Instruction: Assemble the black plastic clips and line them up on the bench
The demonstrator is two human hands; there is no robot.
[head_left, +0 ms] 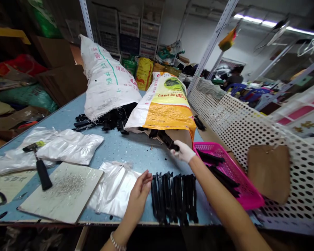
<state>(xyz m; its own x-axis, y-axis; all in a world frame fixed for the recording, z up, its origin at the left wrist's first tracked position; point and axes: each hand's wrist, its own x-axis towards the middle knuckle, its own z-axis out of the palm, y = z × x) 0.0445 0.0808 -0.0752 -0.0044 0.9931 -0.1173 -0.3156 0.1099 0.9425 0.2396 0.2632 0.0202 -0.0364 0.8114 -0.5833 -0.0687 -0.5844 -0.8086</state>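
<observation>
My right hand [183, 152], in a white glove, grips the near end of a long black plastic part [166, 139] at the mouth of a white, yellow and orange woven sack [167, 113]. The part's far end lies in the sack's shadow. My left hand [140, 191] is bare, its fingers stretched out and holding nothing. It rests beside a row of several similar black parts [174, 198] lined up at the table's front edge; whether it touches the nearest one I cannot tell. Under its wrist side lies a pile of clear plastic bags [112, 188].
A pink basket [251, 200] holding black parts stands right, by a white perforated panel [303, 167]. A white sack [107, 80] spills more black parts. A hammer [43, 174] rests on a pale board [60, 205] at left, with more plastic bags [70, 143] behind.
</observation>
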